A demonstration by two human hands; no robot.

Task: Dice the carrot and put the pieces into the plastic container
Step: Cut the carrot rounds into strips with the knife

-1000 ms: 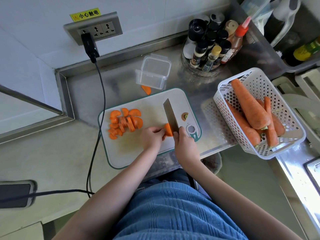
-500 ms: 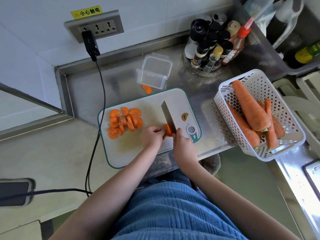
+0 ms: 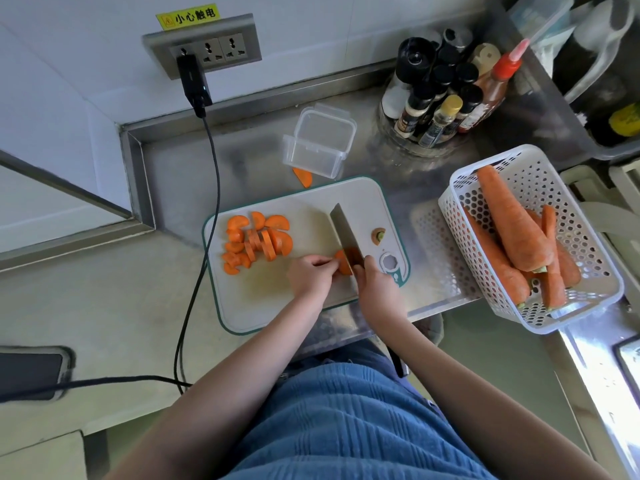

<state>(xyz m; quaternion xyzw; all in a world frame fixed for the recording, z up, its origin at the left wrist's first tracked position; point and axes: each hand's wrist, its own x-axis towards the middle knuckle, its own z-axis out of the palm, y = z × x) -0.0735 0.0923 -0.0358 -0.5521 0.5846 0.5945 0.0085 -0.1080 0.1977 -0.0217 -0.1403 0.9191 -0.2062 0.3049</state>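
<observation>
A white cutting board (image 3: 311,213) with a teal rim lies on the steel counter. My left hand (image 3: 310,277) holds a short carrot stub (image 3: 343,263) down on the board. My right hand (image 3: 375,289) grips the handle of a cleaver (image 3: 344,235), whose blade stands against the stub's right side. A pile of half-round carrot slices (image 3: 258,242) sits at the board's left. The clear plastic container (image 3: 320,142) lies behind the board with nothing in it. One carrot piece (image 3: 303,176) lies on the counter just in front of the container. A cut carrot top (image 3: 378,235) rests right of the blade.
A white perforated basket (image 3: 575,313) with several whole carrots (image 3: 512,216) stands at the right. A rack of spice bottles (image 3: 446,98) is at the back right. A black cable (image 3: 204,209) runs from the wall socket (image 3: 207,46) down past the board's left edge.
The cleaver has shifted slightly left along the carrot stub between cuts. My left hand stays on the stub, which looks a little shorter.
</observation>
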